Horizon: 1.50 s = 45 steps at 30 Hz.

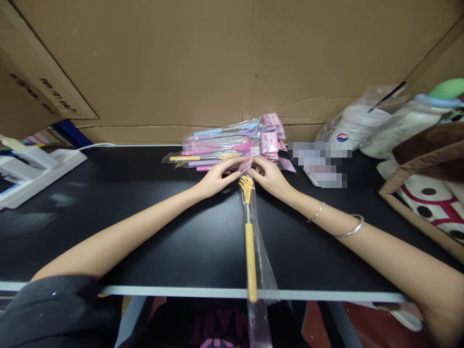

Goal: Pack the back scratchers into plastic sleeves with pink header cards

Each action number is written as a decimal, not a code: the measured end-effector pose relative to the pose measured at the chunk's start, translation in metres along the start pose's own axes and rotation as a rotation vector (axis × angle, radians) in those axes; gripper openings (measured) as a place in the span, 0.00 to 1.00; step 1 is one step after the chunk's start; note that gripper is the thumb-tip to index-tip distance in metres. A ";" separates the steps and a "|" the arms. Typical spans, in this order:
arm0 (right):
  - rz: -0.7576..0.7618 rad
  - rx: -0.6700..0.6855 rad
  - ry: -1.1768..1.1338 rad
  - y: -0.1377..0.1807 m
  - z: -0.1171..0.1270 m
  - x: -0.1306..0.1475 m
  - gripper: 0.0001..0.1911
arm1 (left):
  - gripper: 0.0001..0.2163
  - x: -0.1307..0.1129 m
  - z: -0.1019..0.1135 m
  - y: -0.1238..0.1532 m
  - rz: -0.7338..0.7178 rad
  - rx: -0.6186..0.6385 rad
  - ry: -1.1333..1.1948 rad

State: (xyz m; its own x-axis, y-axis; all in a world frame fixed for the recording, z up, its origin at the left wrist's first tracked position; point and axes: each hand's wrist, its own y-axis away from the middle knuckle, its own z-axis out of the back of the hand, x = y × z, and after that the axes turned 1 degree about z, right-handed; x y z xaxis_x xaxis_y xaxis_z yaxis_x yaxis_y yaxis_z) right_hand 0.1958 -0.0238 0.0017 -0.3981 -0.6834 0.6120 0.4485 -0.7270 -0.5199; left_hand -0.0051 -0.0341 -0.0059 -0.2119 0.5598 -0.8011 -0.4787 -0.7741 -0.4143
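A yellow back scratcher point(251, 261) in a clear plastic sleeve lies toward me, its handle end reaching past the table's front edge. At its claw end is a pink header card point(245, 166). My left hand point(219, 176) pinches the card's left side, fingers closed. From the other side my right hand point(270, 178) also grips the card between thumb and fingers. Just behind both hands lies a pile of bagged back scratchers point(217, 146) in blue, purple, pink and yellow, their pink cards point(270, 141) pointing right.
A white power strip point(47, 174) stands at the left. To the right are a bagged white cup point(357, 125), a pale bottle point(402, 123) with a green top, and a brown-trimmed bag point(427, 179). Cardboard point(217, 63) walls the back of the black table point(163, 241).
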 end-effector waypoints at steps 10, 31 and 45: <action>-0.114 0.049 -0.127 0.001 -0.003 -0.005 0.08 | 0.15 0.003 0.002 0.000 -0.027 -0.082 -0.211; -0.308 -0.030 -0.491 -0.002 -0.002 -0.018 0.20 | 0.15 0.009 -0.001 -0.002 0.132 -0.209 0.001; -0.278 0.001 -0.386 -0.001 -0.002 -0.011 0.19 | 0.09 0.005 -0.002 -0.002 0.178 -0.258 -0.070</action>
State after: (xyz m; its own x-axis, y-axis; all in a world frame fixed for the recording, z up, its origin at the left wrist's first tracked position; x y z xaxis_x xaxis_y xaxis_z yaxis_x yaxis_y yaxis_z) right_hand 0.1979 -0.0158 -0.0061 -0.1768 -0.3881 0.9045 0.3681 -0.8784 -0.3049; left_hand -0.0037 -0.0302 -0.0094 -0.3357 0.4207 -0.8428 -0.1991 -0.9062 -0.3730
